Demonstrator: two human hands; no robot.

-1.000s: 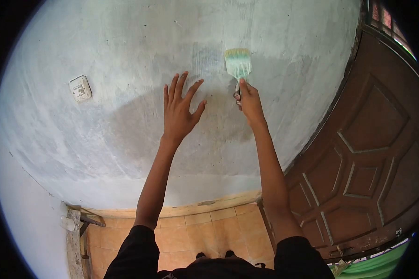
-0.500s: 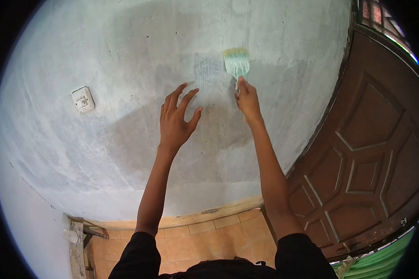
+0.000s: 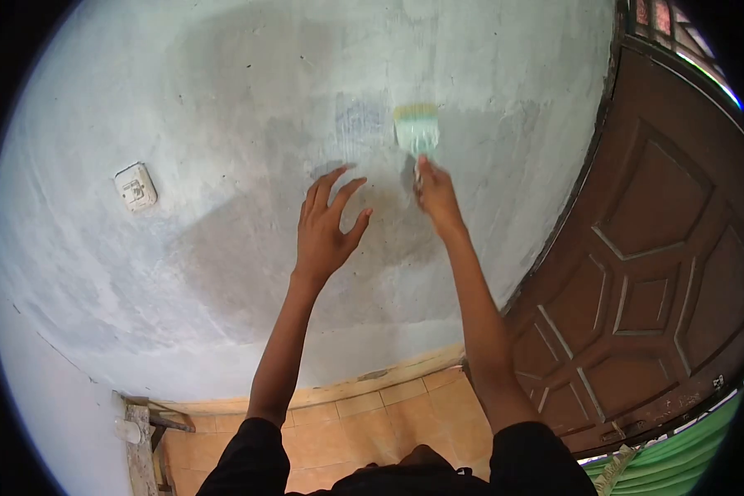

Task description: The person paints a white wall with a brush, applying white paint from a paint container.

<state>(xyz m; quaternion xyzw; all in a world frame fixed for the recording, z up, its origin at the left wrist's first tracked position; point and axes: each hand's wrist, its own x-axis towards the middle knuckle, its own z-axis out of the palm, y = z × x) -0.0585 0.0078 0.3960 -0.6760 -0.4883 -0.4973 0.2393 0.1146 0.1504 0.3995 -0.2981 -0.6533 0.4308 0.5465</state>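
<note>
My right hand (image 3: 438,198) is closed around the handle of a paintbrush (image 3: 417,128), wide and flat, with pale paint smeared over it and yellowish bristle tips pointing up. The brush overlaps the grey-white wall (image 3: 256,157), right of a small bluish streaked patch (image 3: 360,117). To the left, my left hand (image 3: 326,227) has its fingers spread and holds nothing; its fingertips are close to the wall, just below that patch. Darker, damp-looking areas spread across the wall around both hands.
A white wall switch (image 3: 135,188) is mounted on the left. The brown panelled door (image 3: 649,207) stands at the right, with a green curtain (image 3: 678,455) at its bottom corner. Orange floor tiles (image 3: 364,426) run below the wall; a wooden bench (image 3: 140,438) is at lower left.
My right hand and the brush have moved down in view. My left hand has shifted right and slightly lower. The view has tilted a little, with the wall switch now lower and further left.
</note>
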